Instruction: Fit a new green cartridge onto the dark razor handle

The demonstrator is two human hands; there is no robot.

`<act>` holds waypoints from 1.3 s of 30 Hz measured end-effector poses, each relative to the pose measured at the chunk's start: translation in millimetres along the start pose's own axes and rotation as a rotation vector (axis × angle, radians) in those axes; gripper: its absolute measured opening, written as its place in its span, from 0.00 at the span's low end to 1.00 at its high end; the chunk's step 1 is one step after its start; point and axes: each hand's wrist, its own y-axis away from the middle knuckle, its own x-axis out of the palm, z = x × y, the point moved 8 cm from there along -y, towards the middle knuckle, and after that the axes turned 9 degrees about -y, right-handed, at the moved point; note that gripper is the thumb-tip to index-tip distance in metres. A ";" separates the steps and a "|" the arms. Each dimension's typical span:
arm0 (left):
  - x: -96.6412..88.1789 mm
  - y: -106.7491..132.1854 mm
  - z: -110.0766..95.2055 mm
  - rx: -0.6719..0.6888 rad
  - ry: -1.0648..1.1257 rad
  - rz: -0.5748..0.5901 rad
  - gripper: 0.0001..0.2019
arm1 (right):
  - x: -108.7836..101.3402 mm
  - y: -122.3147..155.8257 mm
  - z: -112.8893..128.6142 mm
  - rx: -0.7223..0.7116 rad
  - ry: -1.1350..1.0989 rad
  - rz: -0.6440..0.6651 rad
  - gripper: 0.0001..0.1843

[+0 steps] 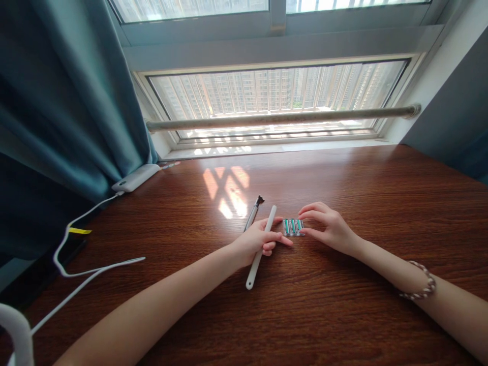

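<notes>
A white stick with a small hole at its near end slants through my left hand, which is closed around its middle. Two fingers of that hand stretch out toward the left side of a clear case of razor cartridges with green strips, on the table. At the case's right end, my right hand has thumb and forefinger on opposite edges. Just beyond my left hand lies a razor handle, silver and black, its near end hidden behind that hand.
The wooden table reaches to a window with a horizontal rail. At left, a white power strip rests by the blue curtain, with a white cable looping over the table. A curved white object stands at the lower left.
</notes>
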 end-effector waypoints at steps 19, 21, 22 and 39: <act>6.0 3.0 -5.2 0.025 0.009 0.068 0.26 | 31.9 -22.8 5.7 0.004 0.029 0.280 0.10; 6.4 3.2 -5.4 0.026 0.015 0.069 0.26 | 33.0 -23.7 5.7 0.010 0.013 0.282 0.10; 6.6 3.3 -5.3 0.023 0.016 0.068 0.27 | 33.3 -23.9 5.6 0.013 0.002 0.281 0.10; 1.7 0.5 0.3 0.009 0.011 0.004 0.29 | 32.4 -24.8 -8.0 -0.008 -0.177 0.325 0.04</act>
